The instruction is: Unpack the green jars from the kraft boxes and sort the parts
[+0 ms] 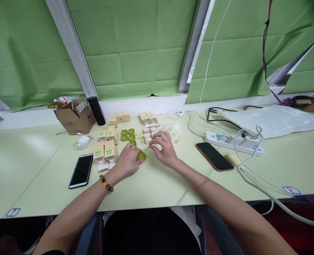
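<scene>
Counter (pixel 170 189), pale green. One small green plastic container (pixel 141 156), clasped in my left hand (pixel 128 159): light, stiff, I judge; best gripped by outer walls. One pale-yellow piece (pixel 147 143), pinched in my right hand (pixel 164 150): probably delicate; edges only.

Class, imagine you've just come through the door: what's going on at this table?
Two bare hands are at work over a table. The left hand holds a small green container, while the right hand, close beside it, seems to pinch a small pale piece, too tiny to identify. More green containers sit just beyond the left hand, with small cardboard boxes to their left. A phone lies left of those boxes.
</scene>
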`<state>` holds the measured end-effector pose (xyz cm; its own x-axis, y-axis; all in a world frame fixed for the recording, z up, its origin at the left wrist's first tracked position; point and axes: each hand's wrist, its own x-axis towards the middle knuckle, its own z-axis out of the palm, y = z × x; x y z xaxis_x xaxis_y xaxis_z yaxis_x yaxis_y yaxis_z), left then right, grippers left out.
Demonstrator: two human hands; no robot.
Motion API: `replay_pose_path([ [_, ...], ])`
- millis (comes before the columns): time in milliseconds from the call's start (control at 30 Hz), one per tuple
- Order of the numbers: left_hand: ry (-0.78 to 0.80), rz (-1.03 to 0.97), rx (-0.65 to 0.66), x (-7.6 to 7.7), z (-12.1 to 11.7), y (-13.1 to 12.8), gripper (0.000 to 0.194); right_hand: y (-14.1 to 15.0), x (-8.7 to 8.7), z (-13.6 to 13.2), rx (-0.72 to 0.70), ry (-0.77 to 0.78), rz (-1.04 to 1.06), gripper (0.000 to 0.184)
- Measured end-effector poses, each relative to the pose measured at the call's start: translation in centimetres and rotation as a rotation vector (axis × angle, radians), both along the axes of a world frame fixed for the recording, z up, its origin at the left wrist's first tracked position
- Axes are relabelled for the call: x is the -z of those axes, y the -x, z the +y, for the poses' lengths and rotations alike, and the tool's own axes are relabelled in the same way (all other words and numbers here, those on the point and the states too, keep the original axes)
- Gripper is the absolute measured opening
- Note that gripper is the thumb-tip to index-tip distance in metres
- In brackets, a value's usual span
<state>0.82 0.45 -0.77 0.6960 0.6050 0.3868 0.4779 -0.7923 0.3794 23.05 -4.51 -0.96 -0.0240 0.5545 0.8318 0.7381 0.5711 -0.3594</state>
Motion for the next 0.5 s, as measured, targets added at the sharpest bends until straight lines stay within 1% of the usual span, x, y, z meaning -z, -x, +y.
replay_pose_path([
  [67,-0.038,0.057,-0.014,0.1,-0.1,0.1,0.021,-0.2,0.3,1.8,0.012,0.044,-0.037,0.010],
  [167,-0.102,0.123,-0.048,0.2,-0.3,0.2,0.016,0.1,0.7,5.0,0.043,0.155,-0.155,0.013],
  [267,-0.151,0.146,-0.080,0.1,-0.4,0.2,0.022,1.1,0.8,7.7,0.147,0.302,-0.296,0.014],
  [333,-0.171,0.143,-0.072,-0.1,-0.6,0.2,0.025,1.9,1.0,8.8,0.215,0.378,-0.372,0.016],
  [367,-0.172,0.139,-0.059,-0.2,-0.7,0.2,0.022,2.2,1.2,9.2,0.235,0.398,-0.396,0.017],
  [433,-0.150,0.141,-0.023,-0.4,-1.0,0.1,0.011,2.6,1.5,9.7,0.253,0.412,-0.420,0.018],
  [467,-0.135,0.150,-0.008,-0.5,-1.2,0.0,0.009,2.8,1.7,9.8,0.256,0.414,-0.426,0.018],
  [500,-0.124,0.168,0.000,-0.6,-1.4,-0.1,0.012,2.9,1.8,9.8,0.261,0.417,-0.432,0.019],
])
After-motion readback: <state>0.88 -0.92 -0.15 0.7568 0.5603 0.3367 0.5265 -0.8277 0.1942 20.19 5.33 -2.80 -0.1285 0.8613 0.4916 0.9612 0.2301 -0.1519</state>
